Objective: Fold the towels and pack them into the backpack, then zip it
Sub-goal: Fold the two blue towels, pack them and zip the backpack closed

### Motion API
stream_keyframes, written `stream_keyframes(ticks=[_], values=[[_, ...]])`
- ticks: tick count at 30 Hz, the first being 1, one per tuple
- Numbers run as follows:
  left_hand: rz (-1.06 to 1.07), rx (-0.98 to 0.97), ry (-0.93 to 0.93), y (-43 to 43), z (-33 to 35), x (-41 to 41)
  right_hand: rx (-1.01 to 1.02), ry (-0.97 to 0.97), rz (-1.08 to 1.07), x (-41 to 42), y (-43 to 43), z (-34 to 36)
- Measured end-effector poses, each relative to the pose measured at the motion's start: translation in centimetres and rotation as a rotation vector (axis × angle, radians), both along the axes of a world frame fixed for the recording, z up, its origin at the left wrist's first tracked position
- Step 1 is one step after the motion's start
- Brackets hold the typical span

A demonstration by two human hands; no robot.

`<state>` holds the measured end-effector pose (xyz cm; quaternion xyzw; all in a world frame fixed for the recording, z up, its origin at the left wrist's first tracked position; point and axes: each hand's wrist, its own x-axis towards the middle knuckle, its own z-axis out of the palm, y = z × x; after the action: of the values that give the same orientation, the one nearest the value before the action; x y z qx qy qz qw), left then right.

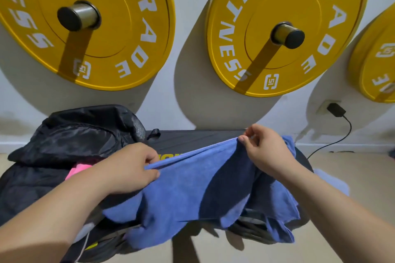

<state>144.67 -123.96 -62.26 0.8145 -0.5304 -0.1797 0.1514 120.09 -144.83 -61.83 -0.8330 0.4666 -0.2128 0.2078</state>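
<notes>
Over the middle of the desk (192, 137), a blue towel (192, 194) is held up by its top edge and the rest hangs down over the front edge. The left grip (132, 168) pinches that edge near the left end, fingers curled round the cloth. The right grip (265, 149) pinches it further right and higher, between thumb and fingertips. The edge is taut between them.

Step in hand looks like the fold, at its start: the towel is spread and no crease is made yet. The next move likely calls for bringing the two pinched points together or laying the towel flat on the desk, keeping the edges lined up.

The backpack (74, 134) lies at the left end of the desk, black, mouth open toward the person and not zipped. A pink cloth (78, 171) shows in the opening, probably a packed towel.

Count: one blue towel, one pink cloth, one backpack, two grips. A pale cloth (330, 179) sits past the right end; cannot tell if it is a towel. Three yellow plates (102, 28) hang on the wall, the third cut off by the frame. One charger (335, 109) is plugged in.
</notes>
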Motion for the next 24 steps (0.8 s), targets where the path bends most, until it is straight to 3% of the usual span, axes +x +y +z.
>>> stream_keyframes(ticks=[8, 11, 15, 19, 22, 24], values=[[0.257, -0.182, 0.042, -0.7, 0.7, 0.7, 0.146, -0.186, -0.153, -0.4, -0.3, -2.1], [0.229, -0.27, 0.212, -1.1, 1.8, -2.5, 0.187, -0.269, -0.062, 0.2, 1.7, -1.1], [0.079, -0.224, 0.406, -1.1, 2.0, -5.4, 0.258, -0.282, 0.145, 1.8, 5.5, 0.4], [-0.037, -0.251, 0.342, -0.9, 2.2, -6.5, 0.283, -0.326, 0.242, 2.7, 7.3, 1.2], [0.067, -0.438, 0.384, -1.4, 1.8, -6.7, 0.388, -0.386, 0.316, 2.8, 7.3, 0.9], [0.06, -0.455, 0.429, -1.6, 1.5, -6.7, 0.497, -0.447, 0.418, 2.8, 7.3, 0.7]])
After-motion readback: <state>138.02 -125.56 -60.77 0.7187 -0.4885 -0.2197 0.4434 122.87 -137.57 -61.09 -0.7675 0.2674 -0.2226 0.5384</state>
